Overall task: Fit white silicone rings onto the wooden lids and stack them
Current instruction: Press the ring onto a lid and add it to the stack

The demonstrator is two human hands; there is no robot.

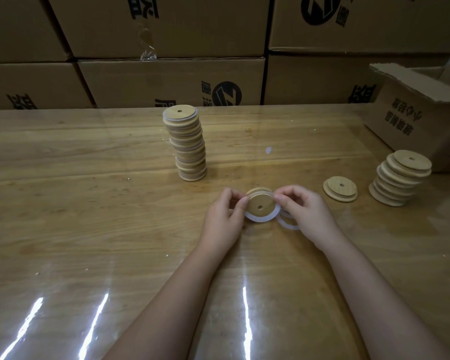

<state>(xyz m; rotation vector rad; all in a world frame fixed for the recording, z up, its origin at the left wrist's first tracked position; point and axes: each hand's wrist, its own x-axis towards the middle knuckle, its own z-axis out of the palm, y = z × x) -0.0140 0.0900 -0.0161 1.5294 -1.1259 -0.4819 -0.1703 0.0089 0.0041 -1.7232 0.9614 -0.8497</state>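
Pinching one wooden lid (260, 205) with its white ring (257, 219), left hand (224, 216) and right hand (304, 211) share the grip; box (413, 118) contents hidden.

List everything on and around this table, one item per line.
Ringed lid stack: one, wood with white rims, table's far centre.
Bare lid stack: one, pale wood, right side.
Single lid: one, wood, on the table left of the bare lid stack.
Held lid: one, wood, between both hands.
White ring: one, partly fitted round the held lid.
Spare rings: a few, white, under the right hand; count unclear.
Open box: one, brown, far right.
Cartons: several, brown, stacked behind the table.
Table: one, wood under clear film.
Left hand: pinches the held lid.
Right hand: pinches the white ring.
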